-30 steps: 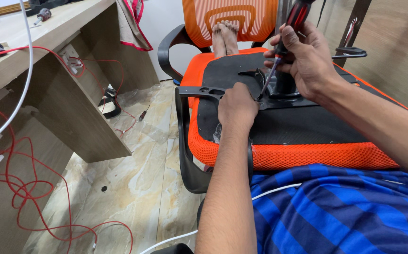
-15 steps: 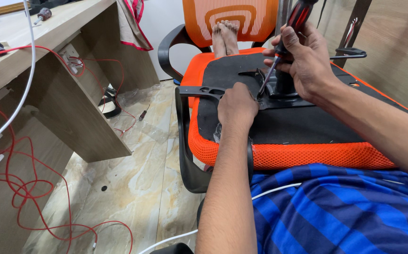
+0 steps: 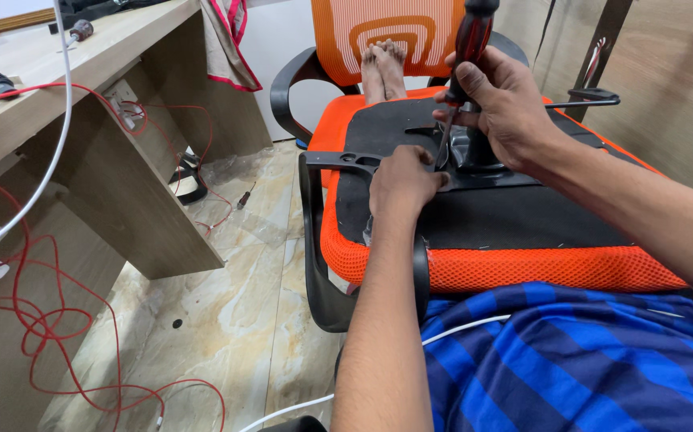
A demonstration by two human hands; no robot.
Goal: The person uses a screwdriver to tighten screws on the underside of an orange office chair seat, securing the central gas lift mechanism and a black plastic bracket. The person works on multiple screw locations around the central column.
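a wooden tabletop stands at left, red wires and a white cable trailing onto the marble floor.

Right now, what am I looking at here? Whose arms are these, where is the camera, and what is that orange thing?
There is no machine here: the camera sits on a person's head and looks down, so the two bare arms are the person's own. The orange thing is an office chair lying on its back across the person's lap, its black underside facing up and its mesh backrest away from the camera. The right hand grips a screwdriver with a red and black handle, tip down at the black metal plate under the seat. The left hand rests on that plate beside the tip. The person's bare feet press against the backrest. To the left stands a wooden desk with red wires trailing to the marble floor.
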